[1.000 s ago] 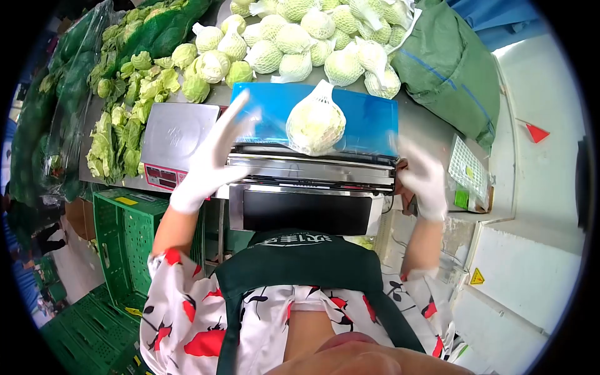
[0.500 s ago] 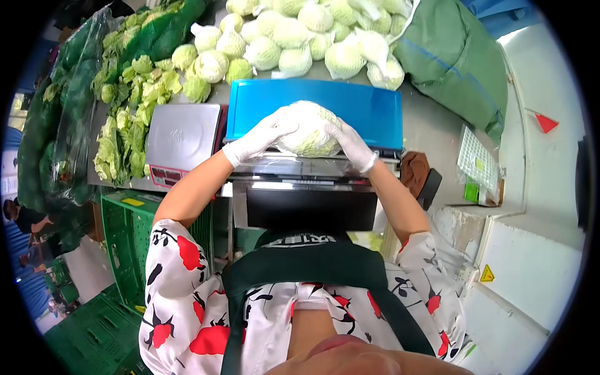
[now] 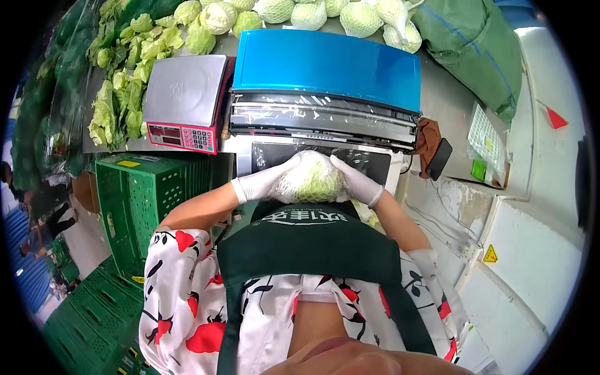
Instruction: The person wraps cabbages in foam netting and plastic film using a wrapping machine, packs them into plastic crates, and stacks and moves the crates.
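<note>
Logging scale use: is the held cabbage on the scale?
No; the left hand and right hand hold the cabbage clear of the scale.

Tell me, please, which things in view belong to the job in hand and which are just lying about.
Seemingly part of the job:
netted cabbage, held between left hand and right hand
blue-topped machine just beyond it
other netted cabbages at the back

Apparently just lying about:
loose leaves
brown cloth
white grid tray

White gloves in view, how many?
2: one on the left hand, one on the right hand, both holding the netted cabbage. Others may be hidden in the background.
</note>
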The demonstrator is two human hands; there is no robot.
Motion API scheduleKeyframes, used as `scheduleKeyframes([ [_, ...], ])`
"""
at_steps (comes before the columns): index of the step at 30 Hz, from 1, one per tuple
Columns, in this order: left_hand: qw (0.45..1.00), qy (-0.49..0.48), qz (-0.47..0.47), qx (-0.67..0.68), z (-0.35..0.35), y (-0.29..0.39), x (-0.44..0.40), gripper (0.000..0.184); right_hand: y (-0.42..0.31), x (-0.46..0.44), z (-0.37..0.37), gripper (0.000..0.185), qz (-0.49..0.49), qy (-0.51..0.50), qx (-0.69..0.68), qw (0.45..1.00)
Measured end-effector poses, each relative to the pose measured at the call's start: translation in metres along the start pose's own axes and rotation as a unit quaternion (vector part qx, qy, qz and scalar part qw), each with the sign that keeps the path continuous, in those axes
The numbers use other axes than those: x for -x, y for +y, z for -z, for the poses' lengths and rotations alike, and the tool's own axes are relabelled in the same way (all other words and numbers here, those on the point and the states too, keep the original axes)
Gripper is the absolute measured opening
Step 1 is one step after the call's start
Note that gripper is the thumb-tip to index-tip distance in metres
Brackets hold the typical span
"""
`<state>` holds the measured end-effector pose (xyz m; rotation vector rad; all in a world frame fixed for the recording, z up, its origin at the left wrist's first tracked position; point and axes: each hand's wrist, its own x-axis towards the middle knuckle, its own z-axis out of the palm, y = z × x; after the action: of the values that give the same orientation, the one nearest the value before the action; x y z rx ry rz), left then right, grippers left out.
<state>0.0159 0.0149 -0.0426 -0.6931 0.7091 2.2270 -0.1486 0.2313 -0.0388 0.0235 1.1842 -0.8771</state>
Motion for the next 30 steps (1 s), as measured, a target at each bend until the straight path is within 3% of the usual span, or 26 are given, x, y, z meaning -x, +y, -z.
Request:
scheduleKeyframes([
  [1,0.999,0.027,0.038,0.009,-0.023,0.011,0.021,0.071,0.008,0.004,0.002,0.075,0.010,-0.004,-0.036,0.999],
  [3,0.999,-0.006,-0.039,0.037,-0.002,-0.021,0.019,0.069,0.031,0.012,0.004,0.065,0.032,-0.009,-0.108,0.994],
  [5,0.994,0.008,-0.110,0.004,-0.009,-0.029,0.041,0.064,0.052,0.016,0.001,0.053,0.167,0.083,0.044,0.981],
  [6,0.974,0.091,-0.163,-0.126,0.000,-0.045,0.043,0.059,0.067,0.017,-0.002,0.048,0.230,0.128,0.120,0.957],
  [7,0.908,0.179,-0.218,-0.309,0.000,-0.057,0.044,0.056,0.083,0.016,-0.008,0.036,0.306,0.291,0.308,0.853],
  [8,0.798,0.257,-0.261,-0.478,0.002,-0.067,0.044,0.053,0.091,0.017,-0.007,0.031,0.295,0.308,0.268,0.864],
  [10,0.580,0.293,-0.468,-0.599,0.011,-0.072,0.036,0.046,0.097,0.024,-0.005,0.024,0.273,0.339,0.188,0.880],
  [12,0.685,0.335,-0.373,-0.529,0.008,-0.065,0.047,0.044,0.092,0.033,-0.006,0.025,0.260,0.345,0.065,0.900],
  [15,0.840,0.349,-0.320,-0.267,-0.002,-0.060,0.053,0.034,0.091,0.034,0.001,0.035,0.242,0.350,-0.069,0.902],
  [16,0.876,0.329,-0.289,-0.205,0.014,-0.070,0.049,0.032,0.104,0.027,0.004,0.035,0.195,0.345,-0.076,0.915],
  [18,0.930,0.304,-0.132,-0.159,0.048,-0.097,0.029,0.030,0.141,0.005,0.013,0.035,0.099,0.329,-0.089,0.935],
  [20,0.942,0.252,-0.096,-0.198,0.066,-0.131,-0.004,0.022,0.167,-0.029,0.021,0.031,0.061,0.271,0.043,0.960],
  [21,0.933,0.218,-0.095,-0.270,0.066,-0.137,-0.020,0.017,0.157,-0.048,0.010,0.030,0.042,0.254,0.112,0.960],
  [23,0.773,0.182,-0.338,-0.505,0.084,-0.149,-0.060,0.015,0.141,-0.079,-0.011,0.037,0.000,0.214,0.251,0.944],
  [24,0.648,0.158,-0.446,-0.597,0.089,-0.149,-0.070,0.015,0.168,-0.111,-0.005,0.038,0.126,0.021,-0.122,0.984],
  [25,0.632,0.124,-0.360,-0.675,0.099,-0.150,-0.064,0.022,0.193,-0.140,0.000,0.041,0.087,-0.206,-0.479,0.849],
  [26,0.615,0.144,-0.350,-0.692,0.092,-0.140,-0.054,0.023,0.188,-0.152,-0.005,0.040,0.080,-0.278,-0.511,0.809],
  [28,0.576,0.185,-0.332,-0.724,0.057,-0.095,-0.018,0.025,0.153,-0.135,-0.022,0.039,0.096,-0.311,-0.454,0.829],
  [30,0.623,0.163,-0.428,-0.634,0.030,-0.049,0.003,0.021,0.111,-0.108,-0.039,0.038,0.113,-0.332,-0.384,0.854],
])
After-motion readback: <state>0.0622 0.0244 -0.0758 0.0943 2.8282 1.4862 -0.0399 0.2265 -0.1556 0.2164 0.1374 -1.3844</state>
